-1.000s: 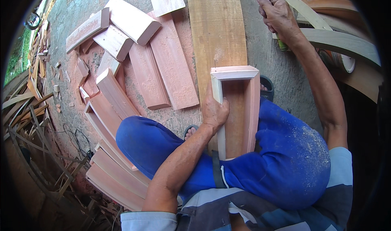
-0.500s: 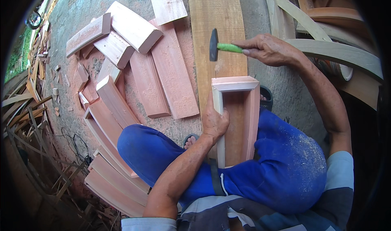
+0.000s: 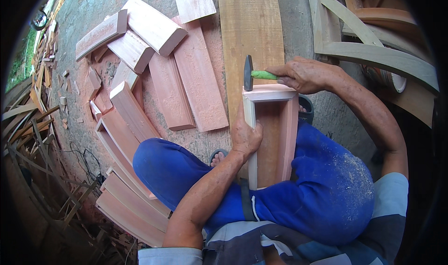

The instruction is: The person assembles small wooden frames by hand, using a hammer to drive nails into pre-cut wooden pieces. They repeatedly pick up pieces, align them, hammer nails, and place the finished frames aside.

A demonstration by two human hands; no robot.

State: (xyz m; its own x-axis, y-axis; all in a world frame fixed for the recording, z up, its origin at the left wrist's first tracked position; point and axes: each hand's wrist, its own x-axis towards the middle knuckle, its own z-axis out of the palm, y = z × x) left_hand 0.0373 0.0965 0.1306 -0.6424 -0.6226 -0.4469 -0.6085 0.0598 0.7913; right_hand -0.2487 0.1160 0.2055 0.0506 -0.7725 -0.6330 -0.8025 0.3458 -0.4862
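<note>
A narrow rectangular wooden frame point(image 3: 290, 139) stands on a long brown board point(image 3: 252, 27) between my legs. Wrapped round the frame's left side is my left hand point(image 3: 247, 136), its thumb over the inner edge. My right hand point(image 3: 303, 75) grips the bright green handle of a hammer point(image 3: 248, 73). The dark hammer head is at the far left corner of the frame, seemingly touching its far end. Any nail under the head cannot be made out.
Pinkish cut boards point(image 3: 200, 78) and thick wood blocks point(image 3: 154, 27) lie on the dusty concrete at left. Several long moulded pieces point(image 3: 133, 209) lie beside my left knee. Curved timber parts point(image 3: 380, 62) stand at the right. Offcuts point(image 3: 42, 87) are heaped along the far left.
The hammer has come down toward me, from above the board to the frame's far left corner. My left hand keeps its hold on the frame.
</note>
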